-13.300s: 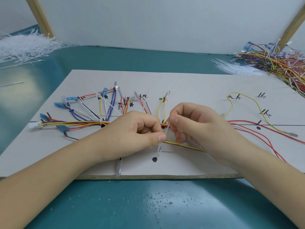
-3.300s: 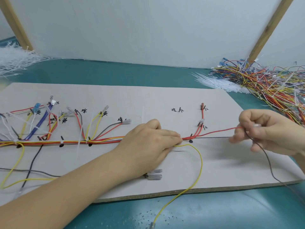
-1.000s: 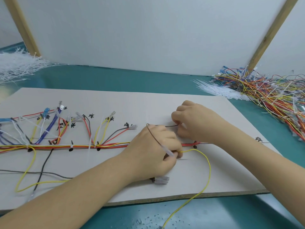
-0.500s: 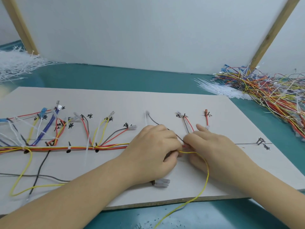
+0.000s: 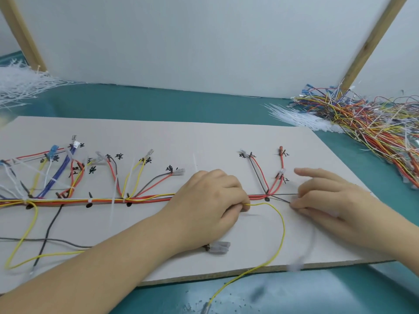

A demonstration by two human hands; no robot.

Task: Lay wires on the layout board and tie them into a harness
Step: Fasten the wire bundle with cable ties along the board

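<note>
The left hand has its grip clenched on the red-orange wire bundle lying along the pale flat layout board; the right hand pinches a thin dark wire against the board, index finger extended.

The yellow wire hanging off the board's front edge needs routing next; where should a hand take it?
Pinch the yellow wire on its raised arc right of the left hand, coming from above. There it stands free on bare layout board, while its end dangles past the edge.
</note>
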